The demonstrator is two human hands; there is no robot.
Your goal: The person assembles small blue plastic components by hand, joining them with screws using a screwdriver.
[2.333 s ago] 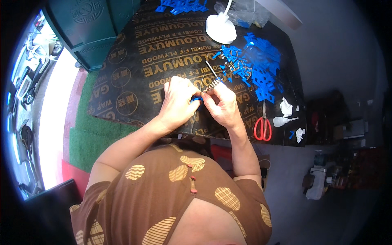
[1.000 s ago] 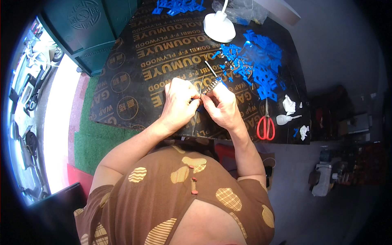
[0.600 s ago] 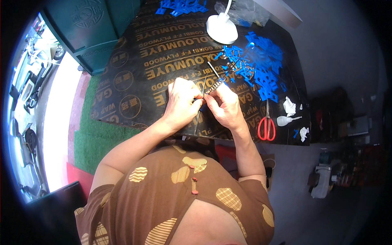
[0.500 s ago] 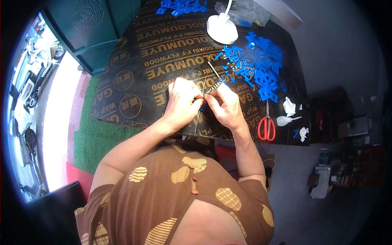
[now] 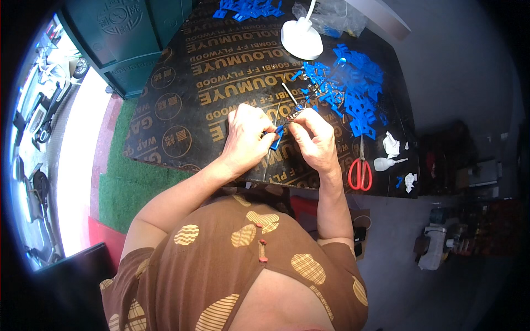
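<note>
Our left hand (image 5: 247,135) is nearer to us than the white lamp (image 5: 302,41) and to its left, with thumb and fingers pinching a small blue plastic piece (image 5: 276,139). The piece pokes out on the right of those fingers, straight toward us from the lamp and a little left. Our right hand (image 5: 317,140) is also on our side of the lamp, slightly to its right, its fingers curled and bunched just beside a dark wire coil (image 5: 294,114); we cannot tell whether they grip it. A slim metal rod (image 5: 289,94) slants up from the coil toward the lamp.

On the dark printed worktop (image 5: 232,66), we see a heap of blue flat plates (image 5: 361,80) to the right of the lamp, and small blue pins (image 5: 317,77) just on our side of it. More blue parts (image 5: 248,8) lie beyond the lamp to its left, and a clear plastic bag (image 5: 345,21) lies just to its right. Red-handled scissors (image 5: 360,175) and a white squeeze bottle (image 5: 387,164) lie well toward us from the lamp, on its right.
</note>
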